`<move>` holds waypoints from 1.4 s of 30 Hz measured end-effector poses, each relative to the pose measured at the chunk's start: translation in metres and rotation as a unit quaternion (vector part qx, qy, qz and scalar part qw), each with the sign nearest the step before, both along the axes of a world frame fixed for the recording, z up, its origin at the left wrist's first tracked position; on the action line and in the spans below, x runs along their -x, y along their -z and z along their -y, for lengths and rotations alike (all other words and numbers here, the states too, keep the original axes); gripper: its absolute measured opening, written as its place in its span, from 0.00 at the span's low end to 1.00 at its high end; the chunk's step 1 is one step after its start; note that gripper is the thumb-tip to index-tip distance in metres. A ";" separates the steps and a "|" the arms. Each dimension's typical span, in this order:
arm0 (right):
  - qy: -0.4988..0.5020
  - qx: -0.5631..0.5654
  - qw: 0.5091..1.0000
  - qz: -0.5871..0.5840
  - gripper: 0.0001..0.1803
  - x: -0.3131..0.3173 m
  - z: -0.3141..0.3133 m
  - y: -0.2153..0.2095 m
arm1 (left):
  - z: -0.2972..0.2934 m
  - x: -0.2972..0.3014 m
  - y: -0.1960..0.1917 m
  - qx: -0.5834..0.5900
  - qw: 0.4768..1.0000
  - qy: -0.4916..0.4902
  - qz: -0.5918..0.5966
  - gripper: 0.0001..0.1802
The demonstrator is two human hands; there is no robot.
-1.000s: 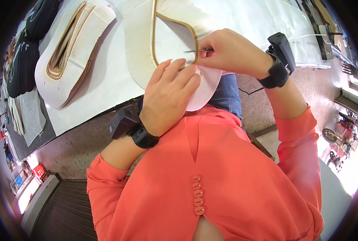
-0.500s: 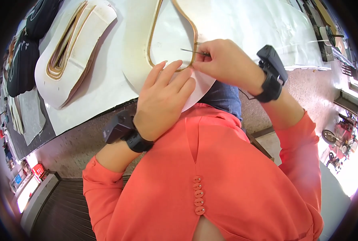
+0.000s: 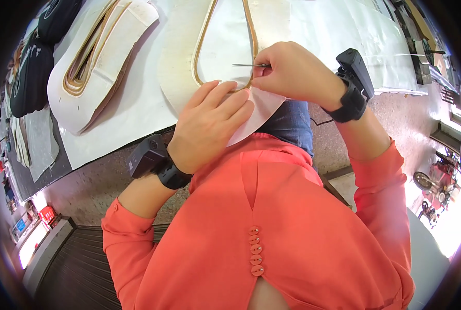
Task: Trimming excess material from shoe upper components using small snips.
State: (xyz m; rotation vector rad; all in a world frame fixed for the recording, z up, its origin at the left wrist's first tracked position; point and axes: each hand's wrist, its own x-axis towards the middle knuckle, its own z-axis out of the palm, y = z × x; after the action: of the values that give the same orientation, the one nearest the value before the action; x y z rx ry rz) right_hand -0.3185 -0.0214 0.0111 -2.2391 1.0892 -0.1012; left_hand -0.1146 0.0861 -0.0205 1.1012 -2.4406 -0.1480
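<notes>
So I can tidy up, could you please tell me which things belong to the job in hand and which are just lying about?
In use:
thin metal tool, in the right hand
white piece with tan edging, under the left hand
probably the stack of similar pieces

Apparently lying about:
black bundles
red crate

Tabletop [image 3: 137,103], white-covered, dark strip along left. Two black fabric bundles [image 3: 31,82], upper left, end to end. Translucent sheet [image 3: 44,144] just below them. Red crate [image 3: 47,213], lower left. Dark ribbed surface [image 3: 80,263], bottom left. Speckled floor [image 3: 91,195]. Red motorcycle [image 3: 441,187], far right.
</notes>
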 end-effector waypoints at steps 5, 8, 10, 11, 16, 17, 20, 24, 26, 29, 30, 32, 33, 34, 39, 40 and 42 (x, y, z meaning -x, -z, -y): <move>-0.005 -0.068 0.998 0.010 0.13 0.000 0.008 -0.002 | -0.001 0.006 -0.001 0.014 1.000 -0.014 0.007 0.14; -0.058 -0.065 0.996 0.024 0.13 0.005 0.018 -0.001 | -0.003 0.009 0.000 -0.007 0.999 -0.030 0.008 0.14; -0.058 0.003 0.998 0.010 0.13 0.008 0.023 0.000 | -0.002 0.011 0.000 -0.018 0.999 -0.036 -0.008 0.14; -0.058 0.003 0.998 0.011 0.13 0.007 0.025 0.000 | -0.002 0.011 0.000 -0.017 0.999 -0.036 -0.008 0.14; -0.035 -0.047 0.998 -0.003 0.14 0.007 0.019 0.001 | -0.004 0.017 -0.001 -0.014 0.998 -0.057 0.022 0.15; -0.019 -0.047 0.999 0.018 0.14 0.007 0.017 0.002 | -0.005 0.016 -0.003 -0.014 0.998 -0.057 0.022 0.15; -0.043 -0.072 0.996 0.023 0.14 0.013 0.021 -0.003 | -0.006 0.015 -0.006 -0.024 0.997 -0.057 0.049 0.15; -0.064 -0.052 0.996 -0.019 0.14 0.010 0.029 -0.008 | -0.006 0.012 -0.001 -0.009 0.998 -0.048 0.039 0.15; -0.076 -0.013 0.994 0.071 0.14 0.002 0.024 -0.003 | -0.005 0.013 -0.001 -0.010 0.998 -0.046 0.030 0.15; -0.075 -0.026 0.996 0.047 0.14 0.003 0.031 -0.001 | -0.006 0.013 -0.003 -0.018 0.998 -0.048 0.037 0.15; -0.065 -0.018 0.997 0.036 0.14 0.005 0.034 0.002 | -0.005 0.014 -0.003 -0.017 0.998 -0.048 0.033 0.15; -0.060 -0.030 0.997 0.032 0.14 0.007 0.036 0.004 | -0.005 0.016 -0.003 -0.016 0.998 -0.045 0.029 0.15; -0.060 -0.044 0.997 0.030 0.14 0.006 0.037 0.005 | -0.006 0.016 -0.001 -0.011 0.998 -0.054 0.025 0.15; -0.061 -0.045 0.997 0.030 0.14 0.005 0.037 0.004 | -0.007 0.017 0.000 -0.006 0.998 -0.063 0.021 0.15; -0.017 -0.086 0.995 0.043 0.14 0.002 0.014 0.012 | -0.010 0.019 -0.008 -0.035 0.997 -0.073 0.019 0.14; -0.018 -0.087 0.995 0.042 0.14 0.002 0.009 0.010 | -0.010 0.019 -0.010 -0.037 0.996 -0.076 0.035 0.14; 0.008 -0.065 0.997 0.035 0.14 0.003 0.002 0.006 | -0.011 0.017 -0.009 -0.035 0.996 -0.070 0.034 0.13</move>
State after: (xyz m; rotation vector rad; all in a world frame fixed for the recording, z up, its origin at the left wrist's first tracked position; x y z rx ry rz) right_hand -0.3215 -0.0236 0.0052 -2.0962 1.0453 -0.1119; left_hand -0.1313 0.0968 -0.0116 1.3233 -2.4237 -0.1552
